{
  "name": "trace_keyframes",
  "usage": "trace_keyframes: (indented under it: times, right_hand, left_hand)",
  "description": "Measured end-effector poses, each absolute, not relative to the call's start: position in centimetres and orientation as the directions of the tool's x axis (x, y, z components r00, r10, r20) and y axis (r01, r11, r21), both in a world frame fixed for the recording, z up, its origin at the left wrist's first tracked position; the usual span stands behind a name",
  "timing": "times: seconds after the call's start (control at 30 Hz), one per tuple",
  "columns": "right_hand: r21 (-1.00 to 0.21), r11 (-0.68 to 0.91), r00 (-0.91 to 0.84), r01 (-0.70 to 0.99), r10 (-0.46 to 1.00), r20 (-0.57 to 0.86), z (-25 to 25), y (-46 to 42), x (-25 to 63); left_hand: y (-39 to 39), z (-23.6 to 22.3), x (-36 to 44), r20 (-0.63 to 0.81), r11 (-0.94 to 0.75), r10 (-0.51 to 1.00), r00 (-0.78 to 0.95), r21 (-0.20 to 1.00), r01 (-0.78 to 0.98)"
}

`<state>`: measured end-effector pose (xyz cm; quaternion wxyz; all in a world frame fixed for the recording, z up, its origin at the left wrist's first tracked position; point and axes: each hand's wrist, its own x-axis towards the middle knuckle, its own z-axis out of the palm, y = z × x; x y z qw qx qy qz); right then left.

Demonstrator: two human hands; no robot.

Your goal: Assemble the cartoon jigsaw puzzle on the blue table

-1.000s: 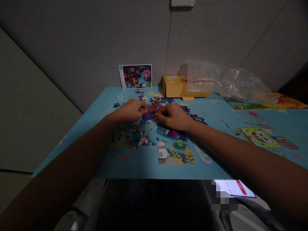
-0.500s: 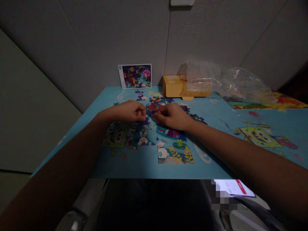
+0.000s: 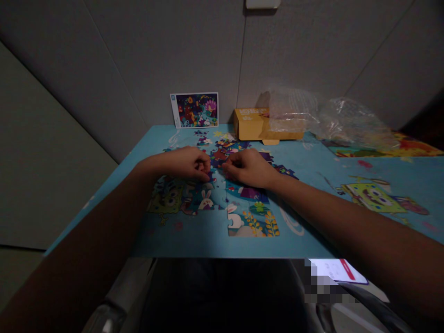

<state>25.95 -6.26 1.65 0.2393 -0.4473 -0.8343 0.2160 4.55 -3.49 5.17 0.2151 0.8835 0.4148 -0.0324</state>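
Observation:
My left hand [image 3: 189,163] is closed in a pinch at the left side of the puzzle, with a dark purple puzzle piece [image 3: 211,177] at its fingertips. Opposite it, my right hand [image 3: 248,167] rests with thumb and fingers pressed together; what they hold, if anything, is hidden. Below the right hand lies a joined puzzle section [image 3: 255,219] with a white rabbit, a frog and yellow plants. A piece with a rabbit face [image 3: 206,201] lies left of it, across a narrow gap. Several loose pieces [image 3: 222,155] spread behind and between the hands.
A picture card [image 3: 197,110] leans against the wall at the back. Right of it stands a yellow box [image 3: 253,125], partly covered by clear plastic wrapping [image 3: 294,111]. The blue table mat [image 3: 194,245] has printed cartoon figures. A lit phone [image 3: 342,270] lies below the table edge.
My left hand has shifted slightly toward me, and the purple piece at its fingertips now lies a little lower and further right. My right hand has stayed in place.

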Motion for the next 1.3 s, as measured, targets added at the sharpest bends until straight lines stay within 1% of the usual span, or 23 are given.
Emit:
trace_keyframes:
  times: [0.17, 0.4, 0.57, 0.83, 0.93, 1.17, 1.3]
  right_hand:
    - [-0.572, 0.498, -0.481, 0.652, 0.855, 0.195, 1.8, -6.3, 25.9]
    - [-0.579, 0.488, -0.481, 0.653, 0.858, 0.180, 1.8, -6.3, 26.0]
    - [-0.561, 0.500, -0.481, 0.660, 0.855, 0.196, 1.8, -6.3, 26.0]
    - [-0.541, 0.526, -0.487, 0.656, 0.843, 0.229, 1.6, -6.2, 25.9]
    - [-0.558, 0.526, -0.488, 0.642, 0.842, 0.231, 1.5, -6.2, 25.9]
    - [-0.640, 0.494, -0.487, 0.589, 0.848, 0.207, 1.1, -6.1, 26.0]
    - [-0.634, 0.491, -0.489, 0.598, 0.850, 0.197, 1.2, -6.2, 25.9]
  left_hand:
    - [-3.4, 5.0, 4.4, -0.214, -0.601, 0.718, 0.663, 0.290, 0.745]
    - [-3.5, 4.9, 4.5, -0.204, -0.582, 0.739, 0.642, 0.287, 0.761]
    - [-3.6, 4.9, 4.8, -0.218, -0.566, 0.753, 0.621, 0.268, 0.780]
    - [-3.6, 4.6, 5.2, -0.195, -0.593, 0.745, 0.637, 0.241, 0.768]
    - [-3.6, 4.6, 5.4, -0.186, -0.599, 0.752, 0.633, 0.208, 0.773]
    - [-3.4, 4.1, 5.7, -0.148, -0.636, 0.742, 0.653, 0.152, 0.757]
    - [-3.4, 4.1, 5.8, -0.161, -0.643, 0.736, 0.657, 0.138, 0.754]
